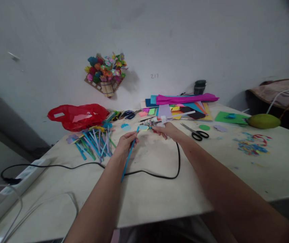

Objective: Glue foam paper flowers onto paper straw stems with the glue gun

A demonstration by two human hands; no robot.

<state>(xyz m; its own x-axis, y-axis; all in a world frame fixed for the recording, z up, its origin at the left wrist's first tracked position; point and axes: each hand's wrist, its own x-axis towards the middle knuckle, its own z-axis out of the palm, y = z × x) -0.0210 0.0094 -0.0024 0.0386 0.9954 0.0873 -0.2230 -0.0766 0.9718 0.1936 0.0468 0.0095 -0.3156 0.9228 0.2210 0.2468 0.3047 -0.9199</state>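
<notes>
Though narrow, holder (107, 89) full of flowers (106, 70).

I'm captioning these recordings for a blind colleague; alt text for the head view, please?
A person's left hand holds a slim blue stick over a pale table, while the right hand, beside it, is at something too blurred to name. Around them lie colored strips, a red plastic bag, black-handled scissors and colorful scraps.

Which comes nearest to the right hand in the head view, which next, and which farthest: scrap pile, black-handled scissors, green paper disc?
1. Black-handled scissors: just right of the right hand.
2. Green paper disc: slightly farther right.
3. Scrap pile: far right.
</notes>
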